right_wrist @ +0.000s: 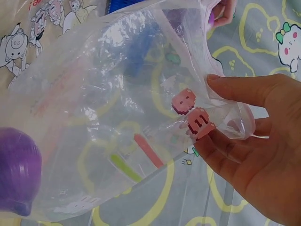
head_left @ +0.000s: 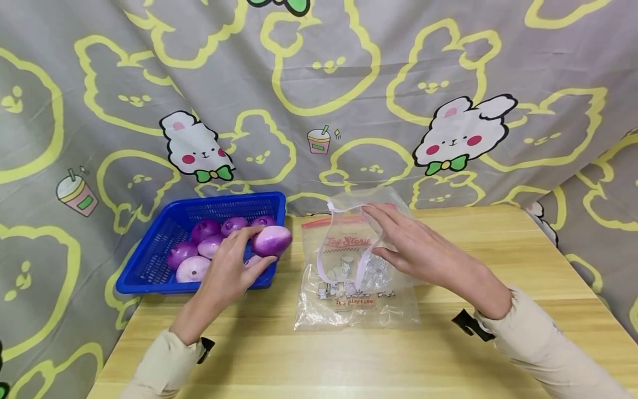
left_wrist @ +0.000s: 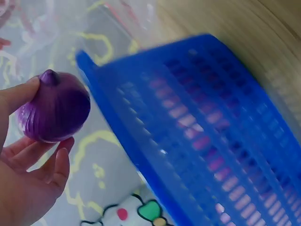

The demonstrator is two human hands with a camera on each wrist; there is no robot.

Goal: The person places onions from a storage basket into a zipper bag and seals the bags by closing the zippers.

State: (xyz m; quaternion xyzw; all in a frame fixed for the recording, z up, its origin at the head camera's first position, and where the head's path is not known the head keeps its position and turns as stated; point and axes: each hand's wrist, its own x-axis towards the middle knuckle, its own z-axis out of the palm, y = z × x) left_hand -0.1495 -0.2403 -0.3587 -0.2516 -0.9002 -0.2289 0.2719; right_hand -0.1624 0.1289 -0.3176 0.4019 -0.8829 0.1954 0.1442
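My left hand holds a purple onion between thumb and fingers, just above the right rim of a blue plastic basket. In the left wrist view the onion is outside the basket wall. Several more purple onions lie in the basket. My right hand pinches the edge of a clear zip bag, whose mouth gapes toward the left hand. Low at the left of the right wrist view is another onion, seemingly within that bag's far end.
Beneath the held bag, a second clear zip bag with a red strip and printed cartoon figures lies flat on the wooden table. A grey patterned curtain hangs directly behind the basket and bags.
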